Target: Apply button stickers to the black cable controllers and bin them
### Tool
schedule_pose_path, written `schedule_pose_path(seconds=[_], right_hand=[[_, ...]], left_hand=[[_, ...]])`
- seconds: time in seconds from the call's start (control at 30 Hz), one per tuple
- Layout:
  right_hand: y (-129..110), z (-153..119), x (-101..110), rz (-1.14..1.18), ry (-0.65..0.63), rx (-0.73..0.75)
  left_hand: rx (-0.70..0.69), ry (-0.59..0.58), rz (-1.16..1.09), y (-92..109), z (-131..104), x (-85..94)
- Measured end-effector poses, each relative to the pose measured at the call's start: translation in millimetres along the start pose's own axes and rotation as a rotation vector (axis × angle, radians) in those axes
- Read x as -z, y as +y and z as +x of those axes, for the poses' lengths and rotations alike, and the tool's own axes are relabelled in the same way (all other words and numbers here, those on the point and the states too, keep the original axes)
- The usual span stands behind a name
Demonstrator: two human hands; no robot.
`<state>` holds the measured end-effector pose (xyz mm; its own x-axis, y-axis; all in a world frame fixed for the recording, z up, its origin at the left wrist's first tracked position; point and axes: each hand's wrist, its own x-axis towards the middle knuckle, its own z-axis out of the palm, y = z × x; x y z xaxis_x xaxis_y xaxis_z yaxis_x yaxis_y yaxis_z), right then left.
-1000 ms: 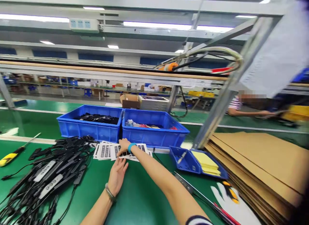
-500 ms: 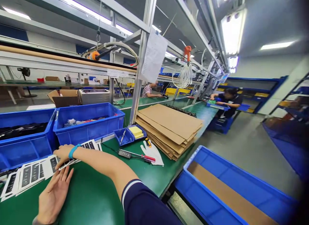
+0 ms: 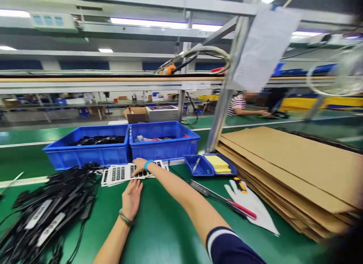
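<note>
A row of white label sheets (image 3: pixel 117 174) with black printed blocks lies overlapping in front of the blue bins. My right hand (image 3: pixel 138 166), wearing a blue wristband, reaches across and grips the sheets near the middle of the row, its fingers bent down over them. Just below it, my left hand (image 3: pixel 132 198) has its fingers stretched out and their tips close to the sheets' front edge. Nothing shows in this left hand; a dark band circles its wrist. Left of both hands lies a heap of black cables (image 3: pixel 53 211) with white labels.
Two blue bins (image 3: pixel 164 148) stand behind the sheets. Rightward are a small blue tray (image 3: pixel 198 169) with yellow pads (image 3: pixel 217 163), a red-handled tool (image 3: pixel 241 209), a white glove (image 3: pixel 255 207) and stacked cardboard (image 3: pixel 297 169). A person in stripes (image 3: pixel 236 104) sits beyond the metal post (image 3: pixel 227 101).
The view has swung left, bringing the cable heap and the whole left bin into sight. My right hand stays at the label sheets, with my left hand still just below.
</note>
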<state>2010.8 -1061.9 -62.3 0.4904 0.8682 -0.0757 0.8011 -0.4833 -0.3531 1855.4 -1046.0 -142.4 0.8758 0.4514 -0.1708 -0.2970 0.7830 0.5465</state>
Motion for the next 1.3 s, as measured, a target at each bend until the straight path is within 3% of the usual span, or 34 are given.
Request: schedule_pose_path(seconds=[0.33, 0.57, 0.7, 0.8, 0.93, 1.1, 1.3], right_hand=[[-11.7, 7.1, 13.3, 0.040, -0.027, -0.133], [-13.2, -5.3, 14.4, 0.122, 0.011, -0.091], [-14.8, -24.0, 24.5, 0.337, 0.081, -0.035], [-24.7, -41.8, 29.5, 0.598, 0.125, 0.020], [-41.0, -66.8, 20.8, 0.923, 0.223, 0.070], [-39.2, -89.6, 8.4, 1.156, 0.313, 0.051], [-21.5, -104.1, -0.5, 1.254, 0.346, -0.070]], left_hand=[[-0.022, -0.039, -0.042, -3.3, 2.3, 2.2], [-0.051, 0.026, 0.032, -8.7, 3.8, 6.9], [-0.151, 0.048, 0.146, -1.7, -2.7, 0.2], [-0.276, -0.029, 0.236, 9.4, -13.3, -11.6], [-0.354, -0.093, 0.290, 17.1, -28.4, -27.1], [-0.246, -0.169, 0.244, 8.7, -40.1, -36.9], [-0.124, -0.200, 0.159, 3.5, -42.4, -31.8]])
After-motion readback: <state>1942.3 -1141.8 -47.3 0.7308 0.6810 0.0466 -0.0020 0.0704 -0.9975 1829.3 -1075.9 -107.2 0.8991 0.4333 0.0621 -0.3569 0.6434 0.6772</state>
